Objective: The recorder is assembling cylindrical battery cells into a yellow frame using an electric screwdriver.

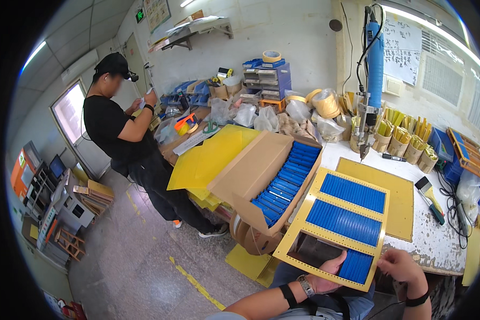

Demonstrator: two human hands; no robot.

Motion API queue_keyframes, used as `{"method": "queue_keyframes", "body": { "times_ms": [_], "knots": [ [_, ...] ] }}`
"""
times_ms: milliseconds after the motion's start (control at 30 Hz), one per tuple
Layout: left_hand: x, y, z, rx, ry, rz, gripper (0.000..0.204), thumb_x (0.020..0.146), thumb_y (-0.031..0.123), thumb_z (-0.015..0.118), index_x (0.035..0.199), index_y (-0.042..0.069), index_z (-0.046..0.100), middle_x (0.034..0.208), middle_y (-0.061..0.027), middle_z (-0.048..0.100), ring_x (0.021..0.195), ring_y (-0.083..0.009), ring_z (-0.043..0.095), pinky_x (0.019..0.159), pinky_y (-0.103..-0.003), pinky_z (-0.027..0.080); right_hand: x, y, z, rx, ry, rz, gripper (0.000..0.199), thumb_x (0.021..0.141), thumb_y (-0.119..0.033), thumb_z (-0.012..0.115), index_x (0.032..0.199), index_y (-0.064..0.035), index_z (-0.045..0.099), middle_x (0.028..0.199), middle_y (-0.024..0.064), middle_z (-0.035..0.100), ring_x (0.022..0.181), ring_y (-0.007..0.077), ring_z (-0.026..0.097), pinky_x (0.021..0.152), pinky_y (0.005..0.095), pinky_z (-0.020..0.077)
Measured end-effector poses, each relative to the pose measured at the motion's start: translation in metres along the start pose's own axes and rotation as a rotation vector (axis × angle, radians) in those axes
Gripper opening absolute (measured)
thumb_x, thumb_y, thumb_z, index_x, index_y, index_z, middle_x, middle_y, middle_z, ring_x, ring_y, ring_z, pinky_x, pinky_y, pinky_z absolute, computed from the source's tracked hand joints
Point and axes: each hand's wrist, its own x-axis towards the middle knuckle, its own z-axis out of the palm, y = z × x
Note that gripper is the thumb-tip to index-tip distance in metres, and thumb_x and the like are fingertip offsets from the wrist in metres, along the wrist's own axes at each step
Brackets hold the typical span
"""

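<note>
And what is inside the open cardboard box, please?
Inside the box, many blue strips are packed in a row. They cover its bottom, so whatever lies under them cannot be seen.

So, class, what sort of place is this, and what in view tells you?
Probably a small assembly workshop: a blue power tool is mounted above the worn bench, a cardboard box holds many blue parts, and a yellow frame holds rows of blue strips.
</note>
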Motion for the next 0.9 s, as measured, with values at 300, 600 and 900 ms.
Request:
{"method": "queue_keyframes", "body": {
  "times_ms": [300, 600, 900],
  "knots": [
    [0.003, -0.001, -0.018, -0.051, -0.066, 0.0, 0.063, 0.107, 0.05, 0.036, 0.147, 0.002, 0.041, 0.141, -0.015, 0.055, 0.124, -0.0264, 0.061, 0.108, -0.044, 0.05, 0.015, -0.114, -0.046, -0.221, 0.487, -0.537, 0.014, 0.094, -0.011, 0.069, 0.096, 0.001, 0.062, 0.08, 0.0053, 0.065, 0.075, 0.0116, 0.058, 0.067, 0.0282, 0.0467],
    [0.003, 0.001, -0.004, 0.012, -0.115, -0.063, 0.068, 0.106, 0.051, 0.036, 0.152, 0.001, 0.032, 0.146, -0.0192, 0.049, 0.13, -0.0319, 0.055, 0.11, -0.047, 0.048, 0.093, -0.213, -0.085, 0.08, 0.808, -0.929, 0.029, 0.099, -0.024, 0.066, 0.112, 0.0019, 0.063, 0.105, 0.008, 0.069, 0.097, 0.0145, 0.062, 0.087, 0.0293, 0.0498],
    [0.001, 0.005, -0.007, 0.009, -0.15, -0.067, 0.071, 0.106, 0.052, 0.035, 0.153, -0.001, 0.029, 0.149, -0.0233, 0.046, 0.132, -0.0346, 0.053, 0.111, -0.047, 0.047, 0.119, -0.294, -0.058, 0.402, 0.445, -0.945, 0.08, 0.097, -0.037, 0.068, 0.15, 0.008, 0.029, 0.128, 0.0175, 0.059, 0.117, 0.0203, 0.055, 0.101, 0.0333, 0.0432]
  ]
}}
